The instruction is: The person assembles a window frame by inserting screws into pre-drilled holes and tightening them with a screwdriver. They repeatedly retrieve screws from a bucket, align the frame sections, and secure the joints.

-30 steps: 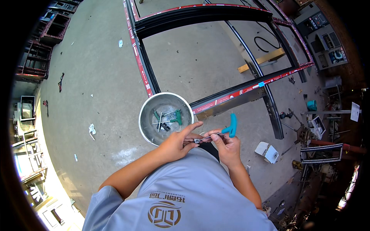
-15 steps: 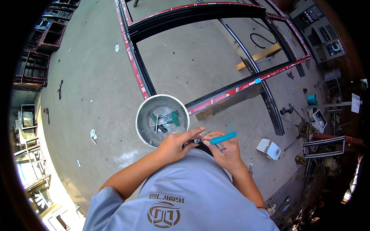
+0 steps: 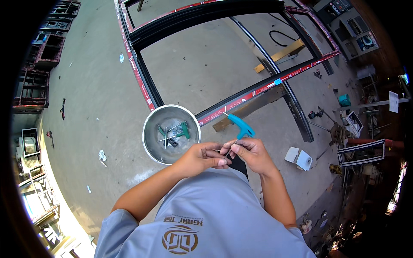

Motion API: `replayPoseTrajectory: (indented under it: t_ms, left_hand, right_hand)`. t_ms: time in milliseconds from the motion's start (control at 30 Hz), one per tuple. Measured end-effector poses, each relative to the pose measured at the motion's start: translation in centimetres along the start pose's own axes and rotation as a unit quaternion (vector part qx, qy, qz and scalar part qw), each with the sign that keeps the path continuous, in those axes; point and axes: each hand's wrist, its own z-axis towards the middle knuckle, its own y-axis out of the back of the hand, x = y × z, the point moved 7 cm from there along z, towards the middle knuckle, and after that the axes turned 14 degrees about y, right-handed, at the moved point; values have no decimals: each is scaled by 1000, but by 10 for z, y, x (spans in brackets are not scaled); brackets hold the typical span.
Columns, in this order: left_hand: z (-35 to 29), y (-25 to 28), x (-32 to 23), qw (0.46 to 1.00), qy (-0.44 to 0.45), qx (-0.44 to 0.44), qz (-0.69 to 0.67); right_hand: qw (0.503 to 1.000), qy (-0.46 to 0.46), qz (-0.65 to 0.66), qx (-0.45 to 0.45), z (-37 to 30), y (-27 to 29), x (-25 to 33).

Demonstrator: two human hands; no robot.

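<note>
A hex key with a teal T-handle is in my right hand, which grips it by the thin metal shaft, the handle pointing up and away. My left hand is closed close beside it, thumb and fingers pinched together at the lower end of the shaft. Whatever small piece lies between those fingertips is mostly hidden. Just beyond my left hand stands a round metal bowl. Inside it are a green-handled hex key, a bare L-shaped key and small dark parts.
Ahead, a large black window frame with red protective tape rests on supports, its near corner by the bowl. A torn white box lies on the floor at right. More frames stand far left; a stand with red pipe is at far right.
The teal hex key has swung from pointing rightward to standing away from me, and my right hand now holds its shaft. The view has shifted slightly. My left hand stays pinched.
</note>
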Motion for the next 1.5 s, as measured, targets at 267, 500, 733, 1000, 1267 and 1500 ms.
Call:
replayPoseTrajectory:
  t_ms: [267, 500, 733, 1000, 1267, 1500]
  left_hand:
    - [30, -35, -24, 997, 26, -58, -44]
    - [79, -71, -21, 991, 36, -80, -104]
    - [116, -101, -22, 986, 24, -116, -113]
    - [126, -101, -37, 980, 24, -169, -104]
    - [140, -70, -59, 986, 25, -120, -113]
    - [151, -54, -87, 987, 24, -116, -109]
  right_hand:
    - [982, -4, 142, -123, 8, 53, -3]
    - [979, -49, 180, -81, 9, 104, 8]
    - [986, -61, 153, -5, 11, 151, 14]
    - [986, -76, 145, -9, 37, 173, -7]
    - [986, -66, 138, 61, 79, 165, 11]
    - [995, -83, 52, -20, 106, 188, 1]
